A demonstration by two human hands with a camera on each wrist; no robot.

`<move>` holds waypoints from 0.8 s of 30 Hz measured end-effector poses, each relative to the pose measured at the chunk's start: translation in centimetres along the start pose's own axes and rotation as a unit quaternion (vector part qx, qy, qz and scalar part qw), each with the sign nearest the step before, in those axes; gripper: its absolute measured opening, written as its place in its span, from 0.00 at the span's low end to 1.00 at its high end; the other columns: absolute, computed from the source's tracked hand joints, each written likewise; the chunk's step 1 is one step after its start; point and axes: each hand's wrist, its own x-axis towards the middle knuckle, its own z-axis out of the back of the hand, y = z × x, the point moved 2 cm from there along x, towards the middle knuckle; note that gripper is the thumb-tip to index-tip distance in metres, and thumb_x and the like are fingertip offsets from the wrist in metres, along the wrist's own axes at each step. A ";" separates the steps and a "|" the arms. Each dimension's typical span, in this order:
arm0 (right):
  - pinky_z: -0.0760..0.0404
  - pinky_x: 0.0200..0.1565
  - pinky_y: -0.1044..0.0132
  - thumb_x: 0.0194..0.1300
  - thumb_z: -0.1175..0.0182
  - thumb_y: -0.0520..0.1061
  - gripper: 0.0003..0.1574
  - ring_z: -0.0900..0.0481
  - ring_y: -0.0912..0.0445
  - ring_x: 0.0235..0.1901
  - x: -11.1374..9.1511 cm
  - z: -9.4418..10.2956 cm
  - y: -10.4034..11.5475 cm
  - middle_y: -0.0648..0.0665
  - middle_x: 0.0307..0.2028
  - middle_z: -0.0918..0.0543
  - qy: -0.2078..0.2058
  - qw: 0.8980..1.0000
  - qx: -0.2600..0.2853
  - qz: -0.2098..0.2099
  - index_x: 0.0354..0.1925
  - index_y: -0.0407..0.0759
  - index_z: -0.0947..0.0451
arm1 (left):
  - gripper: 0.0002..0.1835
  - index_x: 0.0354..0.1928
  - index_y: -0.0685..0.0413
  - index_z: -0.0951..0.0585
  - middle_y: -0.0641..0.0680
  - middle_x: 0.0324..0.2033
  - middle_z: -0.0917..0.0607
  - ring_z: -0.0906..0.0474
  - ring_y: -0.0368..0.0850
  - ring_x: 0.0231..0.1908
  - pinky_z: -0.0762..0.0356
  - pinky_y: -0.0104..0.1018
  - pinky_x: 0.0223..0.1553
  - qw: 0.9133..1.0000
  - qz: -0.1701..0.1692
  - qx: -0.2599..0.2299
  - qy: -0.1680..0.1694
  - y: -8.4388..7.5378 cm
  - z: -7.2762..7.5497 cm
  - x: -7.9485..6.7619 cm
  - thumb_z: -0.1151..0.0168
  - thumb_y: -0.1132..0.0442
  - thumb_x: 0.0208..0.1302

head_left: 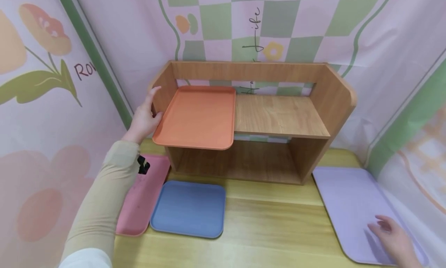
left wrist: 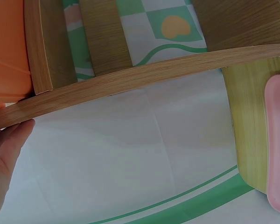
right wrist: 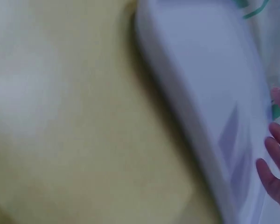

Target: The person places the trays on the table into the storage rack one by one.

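Note:
My left hand (head_left: 143,119) grips the left side panel of a small wooden desk shelf (head_left: 278,113), thumb inside and fingers outside. In the left wrist view, fingers (left wrist: 18,140) lie against the panel's edge. An orange tray (head_left: 198,117) rests on the shelf's upper board, on the left half, its front edge jutting past the board. That tray's corner is close to my left thumb. Over a purple tray (head_left: 352,206) at the table's right hovers my right hand (head_left: 391,237), fingers loosely bent and holding nothing. Its shadow falls on the tray in the right wrist view.
A blue tray (head_left: 189,209) lies on the wooden table (head_left: 271,225) in front of the shelf. Left of it, a pink tray (head_left: 143,202) is partly covered by my left forearm. Patterned curtains (head_left: 216,24) hang behind and on both sides.

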 end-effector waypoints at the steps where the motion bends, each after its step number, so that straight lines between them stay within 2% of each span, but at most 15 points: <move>1: 0.28 0.39 0.64 0.60 0.38 0.46 0.26 0.21 0.58 0.32 -0.2 0.0 -0.3 0.28 0.37 0.19 -0.008 1.000 -0.027 0.003 0.48 0.26 0.29 | 0.40 0.71 0.34 0.49 0.58 0.18 0.30 0.35 0.49 0.16 0.34 0.38 0.21 1.000 0.000 -0.001 0.000 0.0 0.0 0.0 0.46 0.72 0.63; 2: 0.29 0.42 0.57 0.60 0.38 0.47 0.29 0.21 0.47 0.36 -0.3 0.0 -0.7 0.19 0.41 0.25 -0.009 0.999 -0.045 0.002 0.49 0.24 0.31 | 0.40 0.71 0.34 0.49 0.58 0.18 0.30 0.35 0.49 0.16 0.34 0.38 0.21 1.000 0.000 -0.001 0.000 -0.1 0.0 0.0 0.46 0.72 0.63; 4: 0.33 0.45 0.43 0.60 0.38 0.50 0.35 0.31 0.27 0.43 -0.6 -0.1 -1.5 0.14 0.46 0.31 -0.003 0.997 -0.072 0.000 0.50 0.21 0.33 | 0.40 0.71 0.34 0.49 0.58 0.18 0.31 0.35 0.49 0.16 0.34 0.39 0.20 1.000 -0.002 -0.001 -0.002 -0.1 0.0 0.0 0.46 0.72 0.63; 5: 0.34 0.46 0.41 0.59 0.37 0.52 0.38 0.35 0.24 0.44 -0.8 -0.2 -2.0 0.13 0.46 0.33 -0.002 0.996 -0.085 -0.003 0.50 0.20 0.34 | 0.40 0.71 0.35 0.48 0.58 0.18 0.31 0.35 0.49 0.16 0.34 0.39 0.20 1.000 -0.004 -0.001 -0.003 -0.1 0.0 0.0 0.46 0.72 0.63; 6: 0.37 0.47 0.36 0.59 0.37 0.55 0.40 0.37 0.24 0.45 -0.9 -0.3 -2.4 0.13 0.46 0.34 0.000 0.995 -0.097 -0.011 0.50 0.20 0.35 | 0.40 0.71 0.35 0.48 0.58 0.18 0.31 0.35 0.48 0.16 0.34 0.38 0.20 1.000 -0.005 0.000 -0.004 -0.1 0.0 0.0 0.46 0.72 0.62; 12: 0.48 0.50 0.30 0.51 0.35 0.67 0.56 0.47 0.20 0.51 -1.2 -0.2 -4.1 0.12 0.50 0.42 0.030 0.987 -0.133 -0.086 0.54 0.22 0.41 | 0.40 0.71 0.35 0.48 0.59 0.18 0.29 0.33 0.48 0.16 0.33 0.38 0.20 1.000 -0.002 0.004 -0.005 -0.2 -0.1 -0.1 0.45 0.71 0.62; 18: 0.55 0.50 0.22 0.46 0.35 0.73 0.72 0.59 0.12 0.52 -0.7 0.4 -4.0 0.09 0.55 0.62 0.113 0.964 -0.122 -0.207 0.67 0.29 0.56 | 0.40 0.71 0.35 0.48 0.60 0.18 0.28 0.34 0.48 0.15 0.33 0.38 0.20 1.000 0.003 0.005 -0.003 -0.3 -0.1 -0.1 0.46 0.71 0.62; 20: 0.56 0.50 0.22 0.46 0.35 0.74 0.73 0.60 0.12 0.52 -0.6 0.5 -3.8 0.09 0.56 0.62 0.128 0.960 -0.115 -0.221 0.68 0.30 0.58 | 0.40 0.71 0.35 0.48 0.60 0.18 0.29 0.34 0.48 0.15 0.34 0.38 0.20 1.000 0.004 0.006 -0.004 -0.4 -0.1 -0.1 0.46 0.71 0.62; 24: 0.57 0.48 0.19 0.47 0.36 0.73 0.71 0.62 0.12 0.52 -0.6 0.3 -3.5 0.09 0.55 0.63 0.137 0.962 -0.108 -0.211 0.67 0.31 0.57 | 0.39 0.71 0.34 0.48 0.58 0.18 0.31 0.35 0.47 0.14 0.34 0.38 0.19 1.000 0.007 0.009 -0.005 -0.4 0.0 -0.2 0.46 0.71 0.62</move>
